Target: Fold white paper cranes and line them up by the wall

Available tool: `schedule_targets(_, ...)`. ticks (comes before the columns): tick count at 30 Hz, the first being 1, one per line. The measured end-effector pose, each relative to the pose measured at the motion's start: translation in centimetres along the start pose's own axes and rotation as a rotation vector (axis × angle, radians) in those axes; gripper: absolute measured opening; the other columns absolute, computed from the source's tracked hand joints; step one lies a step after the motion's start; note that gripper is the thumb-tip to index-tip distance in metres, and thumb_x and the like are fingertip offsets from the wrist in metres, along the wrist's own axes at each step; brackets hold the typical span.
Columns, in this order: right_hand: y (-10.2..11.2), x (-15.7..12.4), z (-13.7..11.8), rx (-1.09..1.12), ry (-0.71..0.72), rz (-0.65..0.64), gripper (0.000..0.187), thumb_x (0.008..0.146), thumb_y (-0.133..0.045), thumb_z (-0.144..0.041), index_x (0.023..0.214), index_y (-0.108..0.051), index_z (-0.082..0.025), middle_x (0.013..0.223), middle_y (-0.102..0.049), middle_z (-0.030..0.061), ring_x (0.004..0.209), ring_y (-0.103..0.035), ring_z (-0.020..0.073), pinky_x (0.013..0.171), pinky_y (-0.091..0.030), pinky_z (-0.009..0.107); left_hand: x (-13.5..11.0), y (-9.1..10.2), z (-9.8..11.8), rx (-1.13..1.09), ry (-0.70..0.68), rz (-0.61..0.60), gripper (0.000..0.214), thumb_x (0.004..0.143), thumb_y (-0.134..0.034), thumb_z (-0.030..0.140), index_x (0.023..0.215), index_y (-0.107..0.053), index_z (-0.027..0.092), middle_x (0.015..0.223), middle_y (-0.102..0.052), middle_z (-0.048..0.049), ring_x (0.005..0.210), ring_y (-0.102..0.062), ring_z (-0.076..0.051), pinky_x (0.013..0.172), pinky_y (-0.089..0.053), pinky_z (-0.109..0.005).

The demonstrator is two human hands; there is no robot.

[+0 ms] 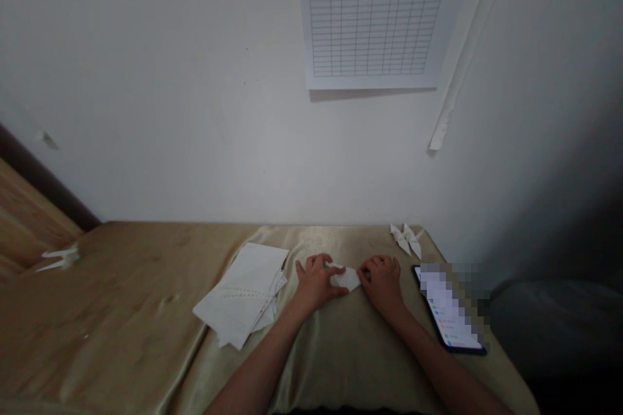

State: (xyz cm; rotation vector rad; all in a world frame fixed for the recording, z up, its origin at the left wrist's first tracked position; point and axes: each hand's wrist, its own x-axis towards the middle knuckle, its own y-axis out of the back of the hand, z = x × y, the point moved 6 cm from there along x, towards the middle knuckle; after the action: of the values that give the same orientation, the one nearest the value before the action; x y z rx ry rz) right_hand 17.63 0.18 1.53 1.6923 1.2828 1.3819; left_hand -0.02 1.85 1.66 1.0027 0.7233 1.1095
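Note:
A small piece of white folded paper point(348, 277) lies on the cloth-covered table between my two hands. My left hand point(316, 280) holds its left part, with thumb and index finger on the paper and the other fingers curled beyond it. At the paper's right corner, my right hand point(382, 280) pinches the tip with thumb and forefinger. Part of the paper is hidden under the left fingers. Left of my left hand is a loose stack of white paper sheets point(246, 292), some with a line of dark marks.
Folded white paper shapes point(407, 239) lie at the back right edge. A lit phone point(448, 311) rests right of my right hand. Another white paper piece point(61, 258) is at the far left. The gold cloth point(146, 311) meets a wall bearing a printed table sheet point(374, 26).

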Motion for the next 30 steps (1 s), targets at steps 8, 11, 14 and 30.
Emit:
schedule_targets(8, -0.1, 0.0, -0.2, -0.013, 0.005, 0.014, 0.018, 0.094, -0.053, -0.028, 0.085, -0.068, -0.023, 0.099, -0.070, 0.0051, 0.110, -0.051, 0.0271, 0.110, -0.017, 0.053, 0.2, -0.1, -0.2, 0.007, -0.003, -0.010, 0.056, 0.065, -0.079, 0.061, 0.118, -0.067, 0.048, 0.139, -0.051, -0.0019, 0.134, -0.038, -0.035, 0.113, -0.010, -0.071)
schedule_targets(11, 0.0, 0.0, -0.3, -0.033, 0.008, 0.016, 0.017, 0.094, -0.054, -0.029, 0.086, -0.068, -0.023, 0.099, -0.070, 0.0047, 0.110, -0.050, 0.0270, 0.110, -0.016, 0.054, 0.0, -0.2, 0.0, 0.022, -0.012, 0.003, 0.056, 0.067, -0.078, 0.061, 0.119, -0.067, 0.047, 0.139, -0.051, -0.0025, 0.133, -0.038, -0.036, 0.112, -0.009, -0.072)
schedule_targets(14, 0.0, 0.0, -0.4, -0.079, 0.004, 0.023, 0.016, 0.094, -0.055, -0.030, 0.090, -0.069, -0.024, 0.102, -0.070, 0.0051, 0.112, -0.050, 0.0274, 0.110, -0.016, 0.054, -0.2, -0.1, 0.5, 0.034, -0.053, 0.032, 0.055, 0.070, -0.077, 0.058, 0.122, -0.064, 0.049, 0.140, -0.050, -0.0018, 0.134, -0.037, -0.036, 0.110, -0.006, -0.075)
schedule_targets(30, -0.4, -0.6, -0.1, -0.108, 0.011, -0.009, 0.017, 0.096, -0.052, -0.033, 0.102, -0.065, -0.026, 0.109, -0.065, 0.0064, 0.115, -0.048, 0.0285, 0.110, -0.014, 0.060, -0.4, 0.0, 1.2, 0.068, -0.134, 0.008, 0.045, 0.077, -0.072, 0.057, 0.121, -0.062, 0.054, 0.139, -0.054, 0.0024, 0.135, -0.035, -0.035, 0.108, 0.005, -0.078)
